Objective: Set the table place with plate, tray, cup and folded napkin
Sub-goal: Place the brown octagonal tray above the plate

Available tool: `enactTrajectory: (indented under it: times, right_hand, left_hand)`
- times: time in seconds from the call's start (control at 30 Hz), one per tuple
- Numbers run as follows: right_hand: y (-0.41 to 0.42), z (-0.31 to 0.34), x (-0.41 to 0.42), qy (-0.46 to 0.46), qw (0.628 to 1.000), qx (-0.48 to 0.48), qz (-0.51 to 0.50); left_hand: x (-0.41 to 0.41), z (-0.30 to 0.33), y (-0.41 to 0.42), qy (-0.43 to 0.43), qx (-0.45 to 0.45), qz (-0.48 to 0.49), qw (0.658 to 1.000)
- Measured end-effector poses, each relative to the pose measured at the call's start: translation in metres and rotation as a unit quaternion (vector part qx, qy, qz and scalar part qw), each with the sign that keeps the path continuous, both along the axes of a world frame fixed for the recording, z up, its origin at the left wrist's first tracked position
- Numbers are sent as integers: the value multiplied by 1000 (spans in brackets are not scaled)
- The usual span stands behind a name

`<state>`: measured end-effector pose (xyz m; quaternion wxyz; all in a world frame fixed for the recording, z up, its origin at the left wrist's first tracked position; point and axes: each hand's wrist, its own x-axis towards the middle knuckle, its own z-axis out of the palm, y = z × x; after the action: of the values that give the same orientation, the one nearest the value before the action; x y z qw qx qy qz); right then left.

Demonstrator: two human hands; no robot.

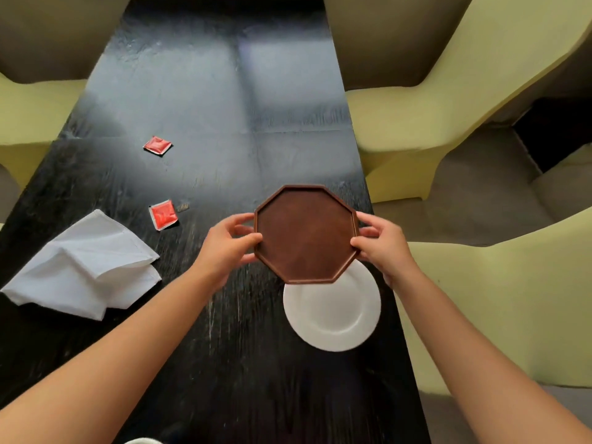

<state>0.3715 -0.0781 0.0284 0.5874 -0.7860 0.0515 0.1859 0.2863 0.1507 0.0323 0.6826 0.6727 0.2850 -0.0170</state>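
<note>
A brown octagonal wooden tray (306,233) is held above the dark table (224,107), with my left hand (229,243) gripping its left edge and my right hand (381,243) gripping its right edge. The tray's near edge overlaps the far part of a round white plate (333,312) that lies on the table near the right edge. A white cloth napkin (86,267), loosely folded and rumpled, lies at the left. A sliver of something white (142,441) shows at the bottom edge; what it is cannot be told.
Two red sauce packets (157,145) (163,214) lie on the table left of centre. Yellow-green upholstered seats (480,283) flank the table on the right and more seats (28,116) on the left. The table's right edge runs just beside the plate.
</note>
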Motion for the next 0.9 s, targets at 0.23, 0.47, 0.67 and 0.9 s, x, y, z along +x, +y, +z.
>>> enactTrajectory:
  times: [0.23, 0.47, 0.67, 0.9]
  right_hand:
    - [1, -18, 76, -23, 996, -79, 28]
    - [1, -51, 111, -26, 993, -118, 8]
    - [0, -68, 127, -44, 985, -161, 44]
    - [4, -76, 127, -96, 971, -213, 58]
  left_hand:
    - [63, -15, -10, 1, 46, 1, 999]
    - [103, -55, -18, 34, 81, 15, 996]
    - [117, -80, -20, 51, 132, 23, 990]
    - [118, -91, -18, 62, 234, 13, 970]
